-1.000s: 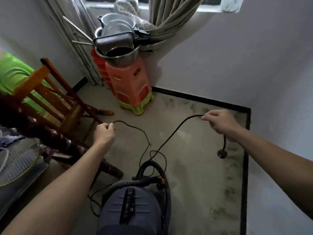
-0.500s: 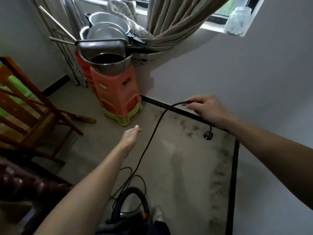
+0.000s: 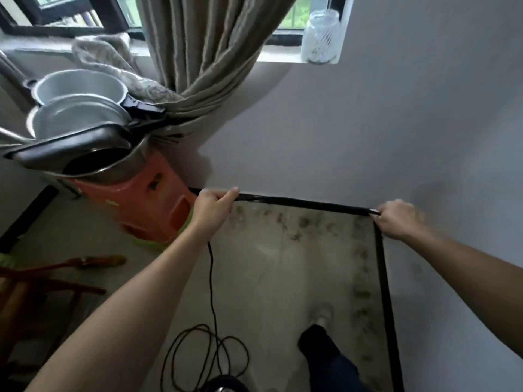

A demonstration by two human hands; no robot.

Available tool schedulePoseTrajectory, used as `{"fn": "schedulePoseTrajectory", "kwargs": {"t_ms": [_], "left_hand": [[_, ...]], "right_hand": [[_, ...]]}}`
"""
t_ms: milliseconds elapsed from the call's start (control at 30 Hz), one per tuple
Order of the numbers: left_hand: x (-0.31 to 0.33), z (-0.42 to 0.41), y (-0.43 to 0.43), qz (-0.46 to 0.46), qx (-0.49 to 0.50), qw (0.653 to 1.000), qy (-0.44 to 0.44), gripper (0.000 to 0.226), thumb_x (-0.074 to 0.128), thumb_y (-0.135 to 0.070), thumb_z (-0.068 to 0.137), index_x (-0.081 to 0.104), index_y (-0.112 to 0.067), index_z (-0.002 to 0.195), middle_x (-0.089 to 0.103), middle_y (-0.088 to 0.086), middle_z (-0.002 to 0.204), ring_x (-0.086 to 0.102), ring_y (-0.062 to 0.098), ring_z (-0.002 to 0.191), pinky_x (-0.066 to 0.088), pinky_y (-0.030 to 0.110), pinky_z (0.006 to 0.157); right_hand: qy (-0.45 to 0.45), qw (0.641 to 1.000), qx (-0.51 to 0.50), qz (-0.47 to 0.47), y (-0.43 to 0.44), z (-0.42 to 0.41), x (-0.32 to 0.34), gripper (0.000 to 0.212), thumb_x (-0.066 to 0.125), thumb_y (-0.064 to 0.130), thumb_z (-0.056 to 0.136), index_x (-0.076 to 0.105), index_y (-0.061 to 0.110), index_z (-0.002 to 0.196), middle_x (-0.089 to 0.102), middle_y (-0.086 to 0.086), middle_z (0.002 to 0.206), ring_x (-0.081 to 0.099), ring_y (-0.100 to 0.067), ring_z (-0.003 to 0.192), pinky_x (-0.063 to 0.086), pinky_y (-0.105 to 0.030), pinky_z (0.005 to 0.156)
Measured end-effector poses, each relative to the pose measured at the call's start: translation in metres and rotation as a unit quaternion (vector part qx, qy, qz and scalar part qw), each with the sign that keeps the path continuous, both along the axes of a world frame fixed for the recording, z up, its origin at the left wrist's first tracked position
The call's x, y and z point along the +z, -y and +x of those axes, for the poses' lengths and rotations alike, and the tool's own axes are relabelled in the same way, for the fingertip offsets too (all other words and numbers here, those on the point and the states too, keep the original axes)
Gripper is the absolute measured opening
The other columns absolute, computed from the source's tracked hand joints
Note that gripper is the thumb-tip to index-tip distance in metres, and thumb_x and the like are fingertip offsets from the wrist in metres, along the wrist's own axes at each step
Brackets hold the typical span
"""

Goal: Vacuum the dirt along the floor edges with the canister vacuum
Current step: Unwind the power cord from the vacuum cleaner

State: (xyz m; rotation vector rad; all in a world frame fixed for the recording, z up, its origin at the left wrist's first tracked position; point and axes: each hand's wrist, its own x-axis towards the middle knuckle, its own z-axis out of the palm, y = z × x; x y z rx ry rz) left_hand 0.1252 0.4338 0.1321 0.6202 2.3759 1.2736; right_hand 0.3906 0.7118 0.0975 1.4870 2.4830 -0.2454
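On the sill [image 3: 278, 56], jar [image 3: 321, 38] holds pale bits — left hand [image 3: 213, 211], right hand [image 3: 397, 219] grip cord [image 3: 210, 278].

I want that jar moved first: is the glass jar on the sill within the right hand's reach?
Probably yes: only bare wall lies between right hand and jar, curtain hangs aside; but that hand now grips the cord.
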Motion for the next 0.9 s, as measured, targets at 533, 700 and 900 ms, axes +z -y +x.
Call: {"fn": "schedulePoseTrajectory", "kwargs": {"t_ms": [533, 700, 900], "left_hand": [[-0.101, -0.047, -0.258, -0.198, -0.231, 0.943, 0.135, 0.047, 0.056, -0.051, 0.091, 0.07, -0.008, 0.077, 0.059, 0.005, 0.057, 0.051, 0.012, 0.053, 0.038, 0.025, 0.056], [-0.151, -0.055, -0.35, -0.238, -0.321, 0.908, 0.127, 0.039, 0.057, -0.047, 0.092, 0.073, -0.013, 0.081, 0.055, 0.004, 0.055, 0.042, 0.003, 0.039, 0.034, 0.017, 0.044], [-0.218, -0.049, -0.407, -0.309, -0.422, 0.849, 0.073, 0.036, 0.059, -0.045, 0.091, 0.071, -0.015, 0.075, 0.052, -0.001, 0.055, 0.044, 0.01, 0.048, 0.032, 0.026, 0.049]], "right_hand": [[-0.492, 0.558, -0.521, -0.419, -0.209, -0.05, -0.117, 0.04, 0.026, -0.007, 0.091, 0.055, 0.004, 0.116, 0.063, -0.012, 0.1, 0.064, -0.022, 0.097, 0.046, -0.028, 0.074], [-0.525, 0.461, -0.615, -0.365, -0.235, -0.051, -0.17, 0.017, 0.041, 0.003, 0.1, 0.052, 0.014, 0.094, 0.071, -0.003, 0.058, 0.068, -0.008, 0.054, 0.052, -0.022, 0.059], [-0.54, 0.297, -0.737, -0.278, -0.255, -0.028, -0.231, 0.019, 0.035, 0.005, 0.104, 0.051, 0.0, 0.094, 0.057, -0.012, 0.084, 0.05, -0.014, 0.062, 0.046, -0.016, 0.036]]}}
